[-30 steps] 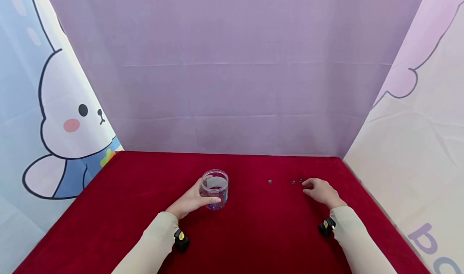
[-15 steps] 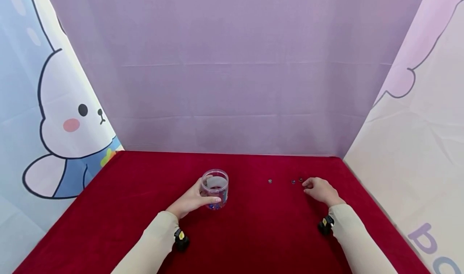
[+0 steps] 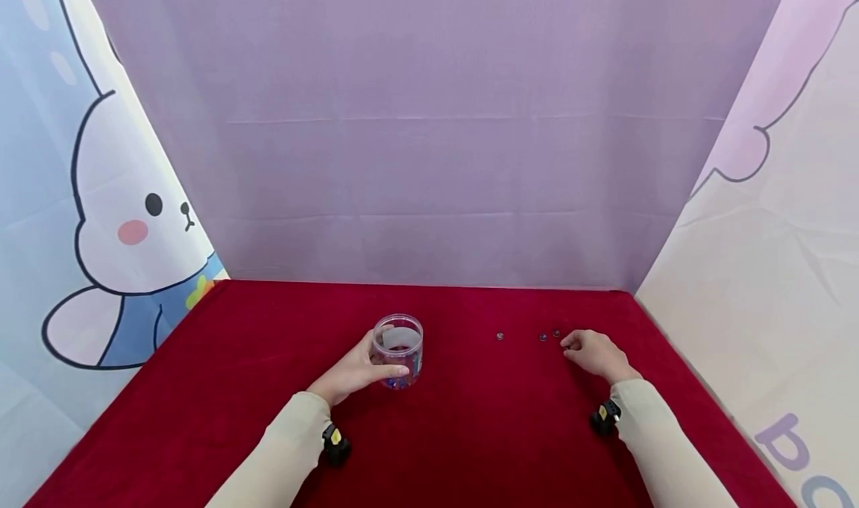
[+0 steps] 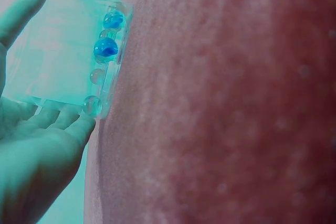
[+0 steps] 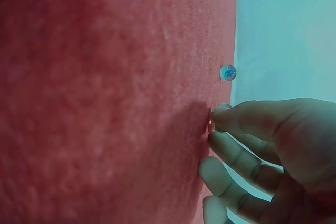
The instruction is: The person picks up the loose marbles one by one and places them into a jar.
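My left hand (image 3: 362, 366) grips a clear plastic jar (image 3: 400, 350), thumb on the near side and fingers round the far side. In the left wrist view the jar's bottom holds several glass marbles, among them a blue-swirled marble (image 4: 106, 49). On the right, my right hand (image 3: 596, 353) is down at the cloth, thumb and index finger pinching a clear marble (image 5: 219, 126) mostly hidden between the fingertips. Just left of them lie one marble (image 3: 556, 333) and a blue-tinted marble (image 3: 543, 337). Further left is another marble (image 3: 499, 336).
A red cloth (image 3: 456, 433) covers the table. A plain lilac curtain (image 3: 429, 135) hangs behind its back edge. Printed fabric walls stand on both sides, the left wall (image 3: 127, 195) with a cartoon rabbit. Each wrist wears a small black camera.
The right hand's fingertips have shifted very slightly to the right. The left hand, the jar and the loose marbles have stayed in place.
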{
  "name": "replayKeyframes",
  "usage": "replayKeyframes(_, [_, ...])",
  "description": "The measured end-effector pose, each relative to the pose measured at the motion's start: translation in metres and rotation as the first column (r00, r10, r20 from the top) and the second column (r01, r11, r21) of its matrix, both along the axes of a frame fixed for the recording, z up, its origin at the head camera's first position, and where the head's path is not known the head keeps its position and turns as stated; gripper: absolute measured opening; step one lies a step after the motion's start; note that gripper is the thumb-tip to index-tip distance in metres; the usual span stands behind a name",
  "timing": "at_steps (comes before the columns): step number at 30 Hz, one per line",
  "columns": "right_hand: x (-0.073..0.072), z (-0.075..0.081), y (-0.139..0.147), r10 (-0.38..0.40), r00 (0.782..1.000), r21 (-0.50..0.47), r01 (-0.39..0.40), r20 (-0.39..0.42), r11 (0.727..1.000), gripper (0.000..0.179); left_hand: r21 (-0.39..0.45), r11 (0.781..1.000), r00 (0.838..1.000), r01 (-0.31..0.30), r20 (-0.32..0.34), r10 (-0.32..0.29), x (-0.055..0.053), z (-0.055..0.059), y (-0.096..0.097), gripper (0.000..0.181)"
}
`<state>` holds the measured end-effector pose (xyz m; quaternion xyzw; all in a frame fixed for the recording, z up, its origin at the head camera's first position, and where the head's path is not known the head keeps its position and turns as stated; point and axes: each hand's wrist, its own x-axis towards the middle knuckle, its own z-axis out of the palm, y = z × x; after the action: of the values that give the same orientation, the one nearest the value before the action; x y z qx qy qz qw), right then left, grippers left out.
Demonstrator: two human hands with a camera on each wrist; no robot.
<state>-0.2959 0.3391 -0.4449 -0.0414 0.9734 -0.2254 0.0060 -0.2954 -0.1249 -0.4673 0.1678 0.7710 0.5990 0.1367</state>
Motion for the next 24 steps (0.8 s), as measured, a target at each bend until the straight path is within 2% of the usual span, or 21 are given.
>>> replayKeyframes(13, [-0.0001, 0.0044, 0.0024, 0.006, 1.000, -0.002, -0.006, -0.030, 1.000, 0.021, 0.005, 1.000, 1.000, -0.011, 0.012, 0.011, 0.0013, 0.0048, 0.0012, 0.095])
replayKeyframes(24, [0.0042, 0.0087, -0.0028, 0.029, 0.998, -0.018, -0.030, -0.062, 0.999, 0.021, 0.013, 1.000, 1.000, -0.012, 0.016, 0.012, 0.0017, 0.0041, 0.0003, 0.092])
